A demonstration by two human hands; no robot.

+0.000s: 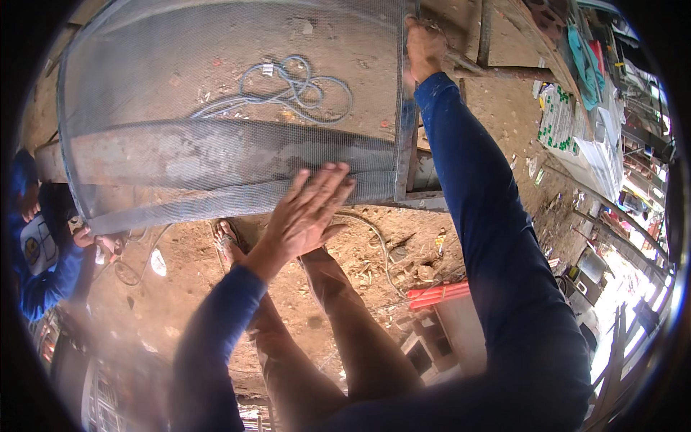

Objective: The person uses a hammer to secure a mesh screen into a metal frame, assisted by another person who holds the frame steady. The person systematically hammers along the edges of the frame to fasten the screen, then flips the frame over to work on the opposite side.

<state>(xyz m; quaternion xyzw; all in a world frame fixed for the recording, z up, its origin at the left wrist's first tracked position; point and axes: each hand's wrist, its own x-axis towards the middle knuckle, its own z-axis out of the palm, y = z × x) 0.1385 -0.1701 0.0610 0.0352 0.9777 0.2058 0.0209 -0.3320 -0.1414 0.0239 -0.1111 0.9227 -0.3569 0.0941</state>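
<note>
A fine grey wire mesh screen (180,79) stretches over the upper left, with a thin metal frame along its sides. My left hand (306,209) lies on the mesh near its lower edge, palm down and fingers stretched out. At the upper right, my right hand (426,49) is closed at the frame's right side bar (404,137); part of its grip is hidden. Beneath the mesh runs a wide, worn metal beam (180,153), seen through the weave. On the left, a co-worker's hand (85,236) is at the screen's lower left corner.
Loops of blue-grey hose or cable (324,86) lie on the dirt floor behind the mesh. Red tubes (439,294) and hollow blocks (430,345) sit near my legs. A stack of white boards (576,144) stands at the right, beyond metal bars (518,73). A thin cable (381,241) curves across the ground.
</note>
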